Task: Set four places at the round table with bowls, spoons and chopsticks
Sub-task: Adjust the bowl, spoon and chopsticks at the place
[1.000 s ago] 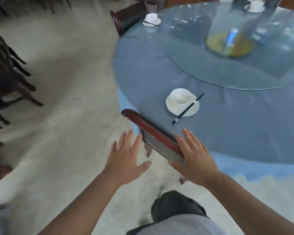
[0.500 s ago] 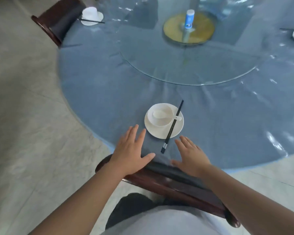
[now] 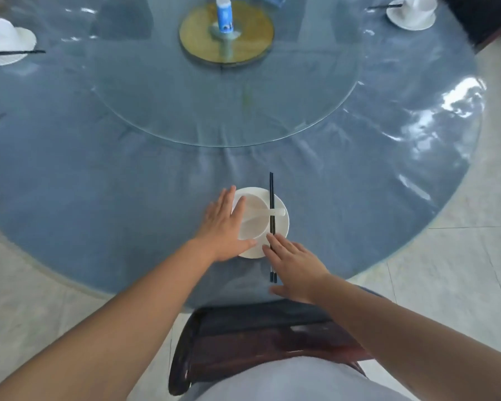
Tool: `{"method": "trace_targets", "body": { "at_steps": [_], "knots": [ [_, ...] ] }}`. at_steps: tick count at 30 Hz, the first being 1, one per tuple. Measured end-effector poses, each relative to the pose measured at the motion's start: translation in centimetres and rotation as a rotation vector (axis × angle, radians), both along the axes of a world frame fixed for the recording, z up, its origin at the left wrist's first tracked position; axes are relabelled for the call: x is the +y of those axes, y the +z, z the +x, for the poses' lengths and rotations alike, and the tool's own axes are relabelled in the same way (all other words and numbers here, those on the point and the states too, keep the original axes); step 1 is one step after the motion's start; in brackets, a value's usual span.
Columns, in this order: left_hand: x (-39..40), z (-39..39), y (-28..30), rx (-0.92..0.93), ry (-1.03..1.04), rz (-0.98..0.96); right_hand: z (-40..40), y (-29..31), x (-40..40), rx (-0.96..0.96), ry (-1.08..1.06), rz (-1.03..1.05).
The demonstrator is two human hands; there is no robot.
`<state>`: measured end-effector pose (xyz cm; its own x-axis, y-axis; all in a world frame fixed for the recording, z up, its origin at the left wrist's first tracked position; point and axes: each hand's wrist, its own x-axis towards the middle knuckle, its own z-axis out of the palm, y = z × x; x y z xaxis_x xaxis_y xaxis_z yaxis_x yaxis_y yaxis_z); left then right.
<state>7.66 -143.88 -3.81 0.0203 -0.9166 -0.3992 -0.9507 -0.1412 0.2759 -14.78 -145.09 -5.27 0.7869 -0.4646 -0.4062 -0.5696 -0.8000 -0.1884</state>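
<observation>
With both hands down at the near place setting, this reads as a final tidy of that place rather than a fresh placement. Round table (image 3: 70, 175) under blue cloth and clear cover fills the view; glass lazy Susan (image 3: 185, 111) sits centre-far, a blue-and-white bottle (image 3: 225, 14) on its yellow hub. Wooden chair (image 3: 243, 342) is tucked at the near edge, right below the setting. Near setting: saucer (image 3: 282, 224) carrying a white bowl (image 3: 253, 218), a white spoon (image 3: 276, 211) lying in it with handle pointing right, black chopsticks (image 3: 271, 198) running near-to-far across the saucer's right side, near tips off the rim toward the table edge. Left hand (image 3: 223, 227): fingers straight and spread, flat against the bowl's left side, gripping nothing. Right hand (image 3: 294, 264): fingers extended, fingertips (image 3: 272, 241) on the chopsticks near the saucer rim, nothing clasped. Next move, my guess: nudge the chopsticks parallel and square, steady the bowl, light touch so the spoon doesn't roll. Two more settings visible, far left (image 3: 3, 41) and far right (image 3: 411, 13), both cropped by the frame; spoons there not resolvable. Fourth setting isn't in view, so can't confirm the count.
</observation>
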Motion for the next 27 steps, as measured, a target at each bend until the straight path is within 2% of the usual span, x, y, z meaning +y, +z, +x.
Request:
{"method": "trace_targets", "body": {
  "at_steps": [9, 27],
  "knots": [
    [-0.4, 0.1, -1.3, 0.016, -0.052, 0.021, -0.1, -0.4, -1.2, -0.005, 0.035, 0.019],
    [0.7, -2.4, -1.2, 0.054, 0.055, -0.030, -1.7, -0.9, -2.8, -0.082, 0.117, 0.051]
  ]
}}
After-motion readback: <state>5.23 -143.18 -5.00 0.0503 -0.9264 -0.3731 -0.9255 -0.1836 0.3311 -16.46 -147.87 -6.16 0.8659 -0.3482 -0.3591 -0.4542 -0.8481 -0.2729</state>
